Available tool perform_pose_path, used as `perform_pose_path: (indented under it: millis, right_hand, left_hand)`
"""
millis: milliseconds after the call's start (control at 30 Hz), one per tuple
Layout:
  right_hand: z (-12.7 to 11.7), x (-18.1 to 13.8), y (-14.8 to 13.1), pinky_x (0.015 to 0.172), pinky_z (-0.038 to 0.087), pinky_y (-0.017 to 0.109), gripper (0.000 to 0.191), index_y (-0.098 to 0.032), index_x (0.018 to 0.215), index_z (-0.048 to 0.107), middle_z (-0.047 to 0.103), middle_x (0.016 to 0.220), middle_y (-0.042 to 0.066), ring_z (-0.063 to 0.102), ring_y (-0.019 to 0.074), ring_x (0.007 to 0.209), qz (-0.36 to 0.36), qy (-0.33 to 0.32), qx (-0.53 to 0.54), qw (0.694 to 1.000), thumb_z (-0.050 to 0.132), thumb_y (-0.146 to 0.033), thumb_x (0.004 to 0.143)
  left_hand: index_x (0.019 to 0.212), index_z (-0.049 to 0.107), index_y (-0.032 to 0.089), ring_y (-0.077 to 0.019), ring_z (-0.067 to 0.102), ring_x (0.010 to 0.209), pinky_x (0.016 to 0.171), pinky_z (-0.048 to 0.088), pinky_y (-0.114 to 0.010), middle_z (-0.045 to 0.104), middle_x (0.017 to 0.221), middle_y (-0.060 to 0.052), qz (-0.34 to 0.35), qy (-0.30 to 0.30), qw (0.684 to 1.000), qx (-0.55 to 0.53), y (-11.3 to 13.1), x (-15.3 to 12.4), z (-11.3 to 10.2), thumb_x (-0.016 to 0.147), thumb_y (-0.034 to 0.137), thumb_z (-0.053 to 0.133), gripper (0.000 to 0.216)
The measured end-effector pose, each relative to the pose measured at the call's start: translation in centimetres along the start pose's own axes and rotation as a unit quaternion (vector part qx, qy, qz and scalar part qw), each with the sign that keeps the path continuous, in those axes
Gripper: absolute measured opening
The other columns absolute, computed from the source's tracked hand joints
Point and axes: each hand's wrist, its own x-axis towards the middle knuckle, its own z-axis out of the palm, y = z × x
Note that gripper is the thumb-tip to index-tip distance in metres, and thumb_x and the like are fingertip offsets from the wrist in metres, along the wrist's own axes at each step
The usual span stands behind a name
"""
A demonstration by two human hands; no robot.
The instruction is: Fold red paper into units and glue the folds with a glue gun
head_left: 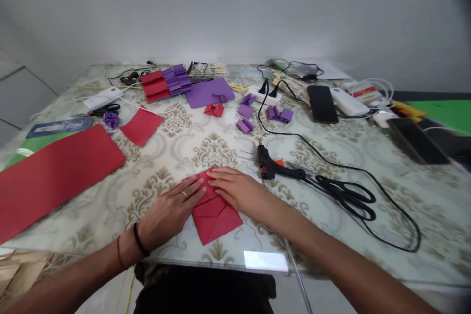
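Note:
A creased, partly folded sheet of red paper (217, 221) lies flat on the table in front of me. My left hand (171, 208) rests on its left upper side, fingers stretched out, with a ring on one finger. From the right, my right hand (239, 189) lies across the paper's upper part, its fingers also extended and flat. The fingertips of both hands come close together over the folds and cover part of the far edge. Neither hand is wrapped around anything.
Right of my hands lie a glue gun (274, 164) and black-handled scissors (346, 196), with a cord looping around. Large red paper (62, 176) is at left. Folded purple pieces (245, 125), a power strip (263, 94) and phones (322, 104) sit farther back.

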Motion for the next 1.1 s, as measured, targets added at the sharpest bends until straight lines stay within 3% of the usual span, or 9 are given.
perform_pose_path:
  millis: [167,267,433,633,767,933,1100]
  right_hand:
    - [-1.7,-0.8,-1.1,0.109,0.056,0.047,0.024,-0.023,0.121,0.076,0.073,0.133,0.012,0.068,0.0266,0.124,0.061,0.027,0.040,0.997,0.061,-0.021,0.102]
    - [-2.6,-1.9,-2.7,0.108,0.056,0.047,0.027,-0.023,0.125,0.074,0.072,0.129,0.012,0.067,0.0278,0.123,0.100,-0.020,0.065,0.993,0.069,-0.027,0.099]
    - [-2.5,-3.7,-4.1,0.114,0.051,0.051,0.055,-0.027,0.135,0.069,0.065,0.143,0.010,0.058,0.0318,0.135,0.118,-0.079,0.061,0.988,0.084,-0.015,0.083]
    - [-1.7,-4.6,-3.9,0.115,0.049,0.046,0.065,-0.031,0.144,0.060,0.060,0.141,0.008,0.059,0.0272,0.133,0.174,-0.086,0.115,0.974,0.078,-0.010,0.085]
    - [-2.0,-4.6,-4.2,0.109,0.050,0.044,0.053,-0.030,0.134,0.063,0.059,0.142,0.008,0.062,0.0277,0.128,0.234,-0.111,0.127,0.958,0.078,-0.014,0.086]
    - [-2.4,-4.2,-4.8,0.097,0.049,0.037,0.030,-0.027,0.110,0.062,0.070,0.122,0.002,0.066,0.0236,0.113,0.226,-0.107,0.154,0.956,0.075,-0.010,0.088]
    - [-2.4,-4.4,-5.3,0.077,0.047,0.029,0.015,-0.025,0.088,0.059,0.067,0.093,-0.002,0.062,0.0178,0.084,0.221,-0.055,0.203,0.952,0.069,-0.016,0.095]
  left_hand:
    - [0.156,0.046,0.023,-0.0248,0.050,0.151,0.122,0.049,-0.046,0.057,0.157,-0.012,-0.023,0.025,0.997,-0.073,-0.6,0.0,-0.5,0.105,0.017,0.051,0.051]
    - [0.162,0.037,0.026,-0.0284,0.045,0.154,0.123,0.047,-0.053,0.052,0.162,-0.013,-0.044,0.029,0.994,-0.094,-1.1,-0.1,-1.1,0.105,0.027,0.056,0.060]
    - [0.158,0.043,0.021,-0.0293,0.042,0.155,0.127,0.041,-0.054,0.048,0.164,-0.015,-0.053,0.016,0.996,-0.063,-3.4,0.0,-1.3,0.106,0.019,0.049,0.053]
    - [0.156,0.046,0.017,-0.0345,0.042,0.155,0.125,0.039,-0.062,0.047,0.163,-0.020,-0.089,0.012,0.996,-0.028,-6.1,0.8,-2.2,0.100,0.010,0.046,0.057]
    - [0.158,0.042,0.018,-0.0359,0.046,0.150,0.120,0.045,-0.059,0.044,0.162,-0.022,-0.105,0.067,0.990,-0.060,-4.2,1.5,-3.3,0.104,0.024,0.055,0.056]
    - [0.148,0.054,0.025,-0.0316,0.052,0.146,0.119,0.048,-0.055,0.056,0.155,-0.014,-0.010,0.018,0.989,-0.147,-1.1,2.3,-3.0,0.103,0.030,0.062,0.046]
    - [0.147,0.057,0.026,-0.0322,0.051,0.147,0.123,0.044,-0.055,0.054,0.157,-0.014,-0.002,-0.047,0.981,-0.188,-0.3,2.3,-3.4,0.101,0.031,0.064,0.047]
